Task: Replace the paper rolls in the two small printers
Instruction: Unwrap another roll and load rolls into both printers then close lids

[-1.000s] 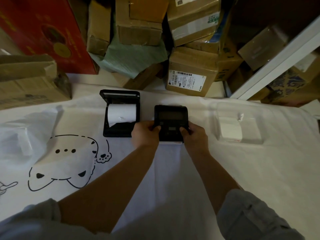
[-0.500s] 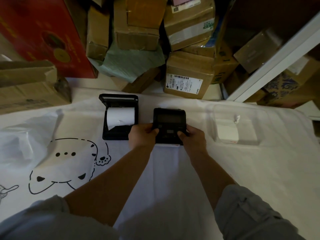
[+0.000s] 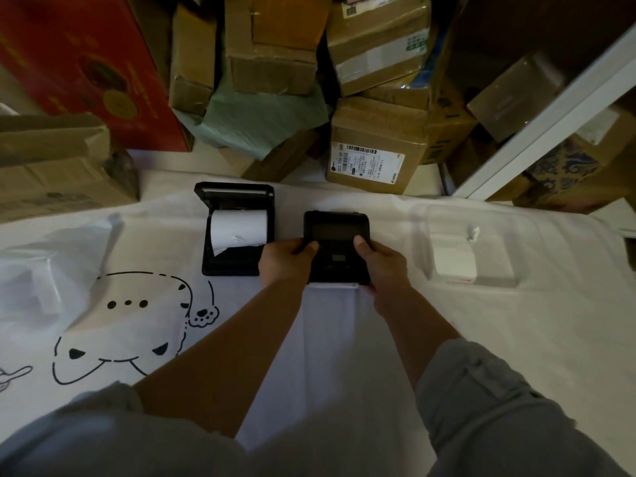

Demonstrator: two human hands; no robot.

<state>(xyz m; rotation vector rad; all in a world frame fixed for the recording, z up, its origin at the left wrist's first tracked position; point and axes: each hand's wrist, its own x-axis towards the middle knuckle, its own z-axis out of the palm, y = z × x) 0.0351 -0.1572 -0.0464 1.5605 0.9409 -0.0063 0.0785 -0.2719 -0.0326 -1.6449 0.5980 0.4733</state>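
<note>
Boxes (image 3: 375, 146) behind (label blurred); hands (image 3: 287, 261) grip printer (image 3: 336, 247).

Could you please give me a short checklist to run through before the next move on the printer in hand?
1. Both hands hold the closed printer: ok, left hand and right hand grip its sides, thumbs on top.
2. Its lid fully latched: cannot tell.
3. Paper feeds out of it: ok, a white strip shows at its near edge.
4. Open printer loaded: ok, a paper roll sits in its bay, lid up.
5. That roll's loose end neat: not ok, its edge is torn and curled.
6. Spare roll in the clear tray: ok, a white roll lies there.
</note>
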